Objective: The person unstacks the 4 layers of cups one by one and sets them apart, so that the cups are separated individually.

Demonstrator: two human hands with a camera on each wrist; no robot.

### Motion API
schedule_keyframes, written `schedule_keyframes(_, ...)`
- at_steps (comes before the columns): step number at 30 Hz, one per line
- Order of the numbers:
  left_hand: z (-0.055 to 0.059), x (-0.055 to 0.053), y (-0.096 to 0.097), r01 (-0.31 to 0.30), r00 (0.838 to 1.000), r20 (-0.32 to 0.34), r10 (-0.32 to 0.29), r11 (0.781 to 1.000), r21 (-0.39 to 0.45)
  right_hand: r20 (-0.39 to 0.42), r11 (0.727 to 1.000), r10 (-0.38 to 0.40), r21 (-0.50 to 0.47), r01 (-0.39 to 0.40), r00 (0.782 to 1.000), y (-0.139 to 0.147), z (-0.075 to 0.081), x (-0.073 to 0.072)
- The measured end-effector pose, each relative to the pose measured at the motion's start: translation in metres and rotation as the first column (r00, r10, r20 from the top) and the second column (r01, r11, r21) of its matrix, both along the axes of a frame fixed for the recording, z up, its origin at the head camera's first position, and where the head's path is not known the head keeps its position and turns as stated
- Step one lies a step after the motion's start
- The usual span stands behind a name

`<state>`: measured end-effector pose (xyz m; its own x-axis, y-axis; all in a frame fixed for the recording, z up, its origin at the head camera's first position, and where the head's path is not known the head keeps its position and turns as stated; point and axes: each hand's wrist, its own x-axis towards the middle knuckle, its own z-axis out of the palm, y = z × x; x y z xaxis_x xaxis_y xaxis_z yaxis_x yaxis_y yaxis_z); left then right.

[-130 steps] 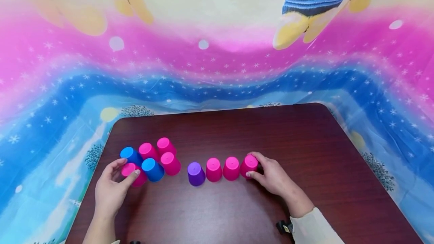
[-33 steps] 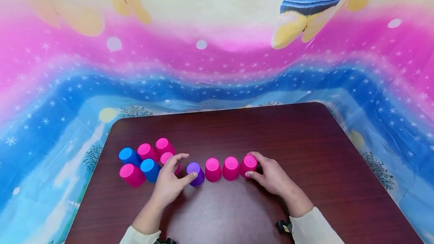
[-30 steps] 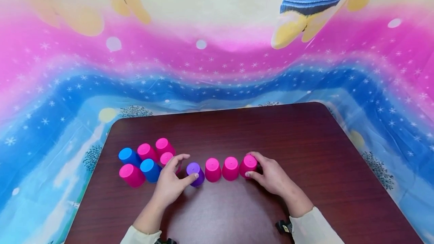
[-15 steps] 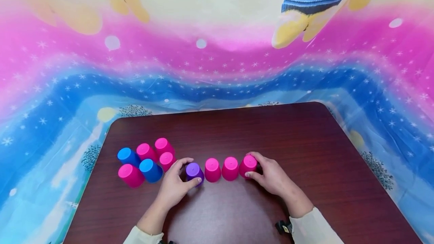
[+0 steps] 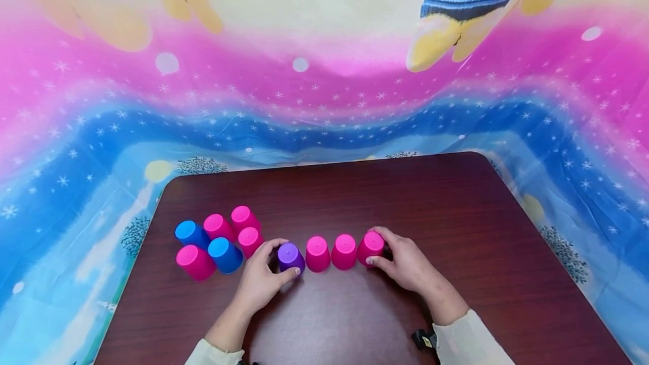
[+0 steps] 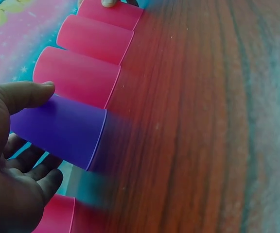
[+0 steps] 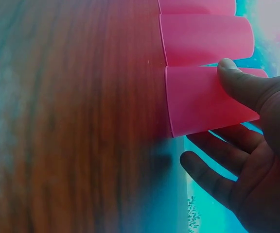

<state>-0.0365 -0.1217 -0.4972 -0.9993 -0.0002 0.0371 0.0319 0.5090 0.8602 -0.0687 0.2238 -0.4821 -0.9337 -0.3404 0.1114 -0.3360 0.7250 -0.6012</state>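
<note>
Four-in-line upside-down cups are avoided as a count: a purple cup [image 5: 290, 258] stands at the left end of a row, rim down on the table. My left hand [image 5: 261, 277] holds it between thumb and fingers; the left wrist view shows the thumb [image 6: 35, 92] on its side. Right of it come a pink cup [image 5: 318, 255] and another pink cup [image 5: 345, 252]. At the row's right end my right hand [image 5: 408, 263] grips a pink cup [image 5: 370, 248], its thumb [image 7: 237, 80] on the near side and fingers behind.
Left of the row stand several upside-down cups, among them a blue cup [image 5: 225, 255], a second blue cup [image 5: 192, 234] and a pink cup [image 5: 195, 263]. They rest on a dark brown table [image 5: 431, 201]. A printed cloth [image 5: 324, 94] hangs behind the table's far edge.
My left hand has moved right from the leftmost pink cup to the purple cup, and its fingers have closed around it. My right hand has stayed on its pink cup.
</note>
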Motion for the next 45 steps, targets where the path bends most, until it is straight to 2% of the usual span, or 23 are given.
schedule_keyframes(16, 0.003, 0.001, -0.007, -0.026, 1.0, 0.003, 0.026, 1.0, 0.008, -0.004, 1.0, 0.003, 0.001, -0.003, 1.0, 0.0, 0.001, 0.0)
schedule_keyframes(26, 0.01, 0.006, -0.011, -0.06, 0.998, 0.0, 0.06, 0.998, 0.032, -0.002, 1.0, -0.006, -0.008, 0.006, 1.0, -0.001, 0.0, 0.001)
schedule_keyframes(45, 0.017, 0.018, -0.021, -0.109, 0.993, 0.047, 0.108, 0.994, 0.024, 0.017, 1.0, -0.006, 0.008, 0.005, 1.0, 0.0, 0.002, 0.001)
